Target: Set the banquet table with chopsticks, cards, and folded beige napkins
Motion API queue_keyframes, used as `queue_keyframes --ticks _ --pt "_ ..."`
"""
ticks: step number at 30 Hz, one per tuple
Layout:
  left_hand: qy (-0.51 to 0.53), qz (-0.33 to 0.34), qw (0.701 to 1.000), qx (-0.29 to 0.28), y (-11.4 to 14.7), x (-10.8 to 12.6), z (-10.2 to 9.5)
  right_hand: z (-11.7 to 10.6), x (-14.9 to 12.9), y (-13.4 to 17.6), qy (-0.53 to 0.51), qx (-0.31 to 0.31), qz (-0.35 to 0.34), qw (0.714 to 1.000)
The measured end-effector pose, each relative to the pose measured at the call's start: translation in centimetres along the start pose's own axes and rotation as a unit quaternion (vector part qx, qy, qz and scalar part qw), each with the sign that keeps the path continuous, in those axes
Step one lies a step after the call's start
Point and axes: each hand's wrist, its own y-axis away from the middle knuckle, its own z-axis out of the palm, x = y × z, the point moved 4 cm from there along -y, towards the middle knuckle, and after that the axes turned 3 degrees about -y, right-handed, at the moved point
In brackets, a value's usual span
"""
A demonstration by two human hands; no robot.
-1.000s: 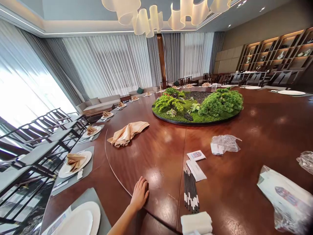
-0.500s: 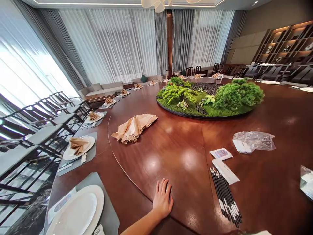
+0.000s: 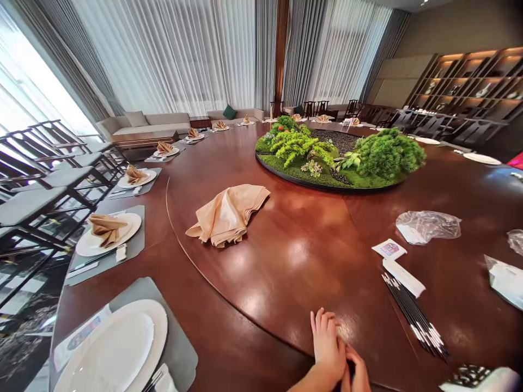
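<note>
My left hand (image 3: 327, 343) rests on the dark wooden turntable (image 3: 281, 277), fingers stretched forward and nothing seen in it. Tucked against its right side is my right hand (image 3: 356, 366), partly hidden behind the left, so its fingers cannot be made out well. A bundle of black chopsticks with silver ends (image 3: 414, 316) lies to the right of both hands. Just beyond it are a white paper sleeve (image 3: 404, 276) and a white packet with a printed mark (image 3: 389, 249). Farther forward and left, a pile of peach-coloured cloth napkins (image 3: 229, 213) sits on the turntable.
A miniature garden (image 3: 339, 158) stands mid-table. Clear plastic wrapping (image 3: 429, 226) and a plastic-wrapped white item (image 3: 506, 280) lie right. Plates (image 3: 118, 348) on grey placemats (image 3: 180, 348) line the left rim, several with folded napkins (image 3: 107, 230). Chairs (image 3: 32, 207) stand left.
My left hand has shifted right along the turntable, and my right hand has come into view beside it. The camera view has moved; a black-and-white item now shows at the lower right.
</note>
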Motion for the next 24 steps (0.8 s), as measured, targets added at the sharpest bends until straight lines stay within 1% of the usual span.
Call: queue_keyframes --ticks 1,2,3,4,6,7,8,9,10,11,12,13,14,15,16,17,18,19,20,21,22,23,24 --pt "0.011 -0.022 0.999 0.025 -0.4 -0.5 -1.5 1.1 -0.2 -1.0 0.041 -0.013 -0.019 0.999" --pt "0.019 -0.051 0.996 0.076 -0.9 -1.6 -3.8 1.8 -0.3 -2.0 0.093 -0.027 -0.042 0.994" --pt "0.029 -0.059 0.988 0.137 -1.5 -3.2 -6.7 2.2 -0.3 -2.8 0.148 -0.038 -0.065 0.986" --pt "0.029 -0.07 0.976 0.205 -2.1 -5.2 -10.2 2.1 -0.2 -3.6 0.196 -0.041 -0.084 0.976" --pt "-0.016 -0.112 0.938 0.327 -3.1 -10.1 -17.7 0.9 0.5 -4.7 0.25 -0.032 -0.112 0.961" --pt "-0.058 -0.155 0.914 0.371 -3.6 -12.8 -21.3 0.0 1.0 -5.0 0.262 -0.028 -0.122 0.957" --pt "-0.101 -0.216 0.886 0.398 -3.9 -15.4 -24.5 -1.0 1.6 -5.2 0.267 -0.021 -0.13 0.955" --pt "-0.132 -0.288 0.855 0.411 -4.1 -17.8 -27.3 -2.1 2.2 -5.4 0.269 -0.015 -0.136 0.953" --pt "-0.15 -0.352 0.828 0.41 -4.3 -19.8 -29.6 -3.1 2.8 -5.5 0.268 -0.013 -0.142 0.953" --pt "-0.156 -0.394 0.814 0.398 -4.4 -21.4 -31.4 -4.1 3.5 -5.6 0.266 -0.012 -0.148 0.953" --pt "-0.159 -0.398 0.827 0.363 -4.8 -22.4 -32.7 -5.1 4.2 -5.7 0.261 -0.011 -0.152 0.953" --pt "-0.155 -0.382 0.851 0.326 -5.3 -22.9 -33.7 -6.0 4.8 -5.9 0.257 -0.012 -0.154 0.954" --pt "-0.132 -0.358 0.877 0.292 -5.6 -22.9 -34.4 -6.9 5.5 -6.3 0.252 -0.014 -0.154 0.955" --pt "-0.097 -0.328 0.902 0.263 -5.9 -22.4 -35.1 -7.8 6.1 -6.7 0.247 -0.014 -0.152 0.957" --pt "-0.058 -0.302 0.92 0.243 -6.0 -21.4 -35.8 -8.6 6.5 -7.3 0.243 -0.012 -0.147 0.959" --pt "-0.015 -0.274 0.932 0.236 -6.1 -20.0 -36.6 -9.3 6.6 -8.0 0.24 -0.007 -0.135 0.961" --pt "0.036 -0.24 0.939 0.242 -6.1 -18.1 -37.4 -9.9 6.2 -8.9 0.239 -0.001 -0.112 0.965" --pt "0.092 -0.196 0.942 0.258 -6.1 -15.7 -38.2 -10.3 5.3 -9.7 0.236 -0.001 -0.078 0.969" --pt "0.152 -0.142 0.938 0.278 -6.0 -13.0 -38.8 -10.5 3.6 -10.5 0.226 -0.007 -0.04 0.973" --pt "0.213 -0.085 0.927 0.295 -5.7 -10.0 -39.3 -10.5 1.2 -11.0 0.211 -0.024 -0.001 0.977" --pt "0.271 -0.032 0.912 0.305 -5.3 -6.8 -39.3 -10.0 -2.1 -11.2 0.173 -0.067 0.019 0.982" --pt "0.313 0.012 0.899 0.306 -4.8 -3.6 -39.0 -9.5 -6.4 -11.0 0.108 -0.108 -0.006 0.988" --pt "0.327 0.041 0.894 0.305 -4.1 -0.3 -38.4 -8.9 -11.4 -10.4 0.041 -0.144 -0.065 0.987"
